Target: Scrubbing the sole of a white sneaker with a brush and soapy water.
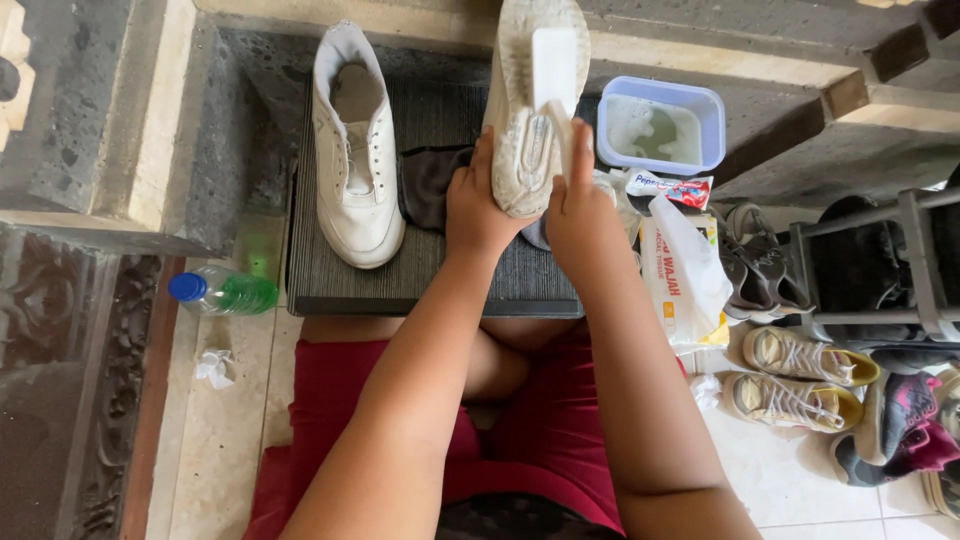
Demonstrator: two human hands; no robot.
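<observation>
Scrubbing seems midway: the left hand [478,205] has its fingers wrapped round a soapy, still-grimy shoe [528,110], the right hand [580,205] pinches a white brush [553,70] against its sole, and the cleaner-looking second shoe [355,150] lies left of the fingers.
</observation>
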